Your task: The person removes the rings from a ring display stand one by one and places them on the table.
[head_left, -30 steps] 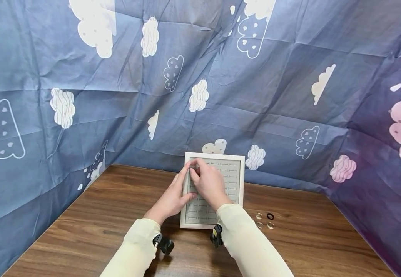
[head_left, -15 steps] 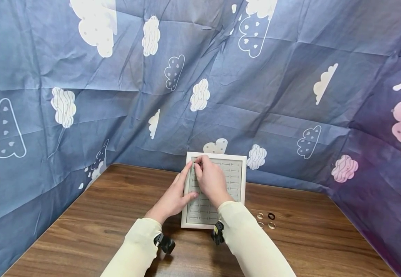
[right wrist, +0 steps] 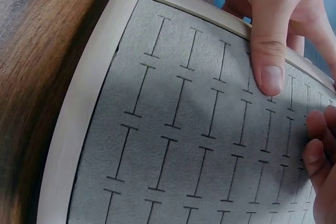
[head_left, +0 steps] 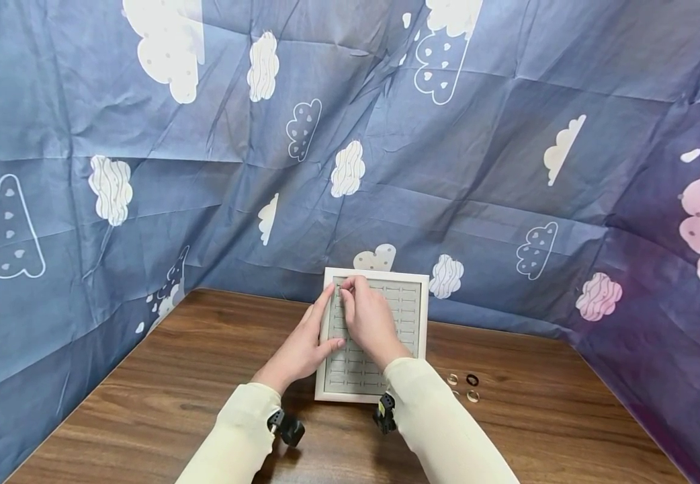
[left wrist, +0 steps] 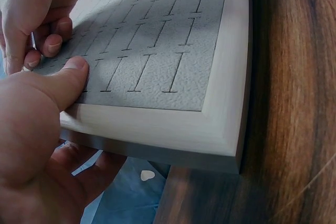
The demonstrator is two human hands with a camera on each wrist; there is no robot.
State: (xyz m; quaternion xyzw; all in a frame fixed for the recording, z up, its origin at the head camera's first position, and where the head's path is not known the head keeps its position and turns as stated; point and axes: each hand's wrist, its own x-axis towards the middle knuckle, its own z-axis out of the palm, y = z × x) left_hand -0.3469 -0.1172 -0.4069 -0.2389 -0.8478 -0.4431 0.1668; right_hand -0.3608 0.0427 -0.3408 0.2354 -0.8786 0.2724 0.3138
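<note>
A ring display tray (head_left: 424,323) with a pale frame and a grey slotted pad leans upright on the table. My left hand (head_left: 301,346) grips its left side. In the left wrist view the thumb (left wrist: 76,72) lies over the pad and the other fingers reach behind the frame. My right hand (head_left: 373,326) is at the pad's upper left, thumb and fingertips drawn together at the slots. Whatever may be between those fingertips is hidden, so I cannot tell what they hold. In the right wrist view the curled right fingers (right wrist: 317,156) show at the edge, beside rows of slots.
Several rings lie on the wooden table (head_left: 537,403) right of the tray, among them a black ring (head_left: 472,380) and a gold-coloured ring (head_left: 452,380); one is partly covered by the right sleeve (head_left: 441,417). A blue cloud-patterned cloth (head_left: 477,168) hangs behind.
My right hand has shifted slightly right along the pad's upper part, and its thumb and fingers have drawn closer together. The left hand and the tray have stayed in place.
</note>
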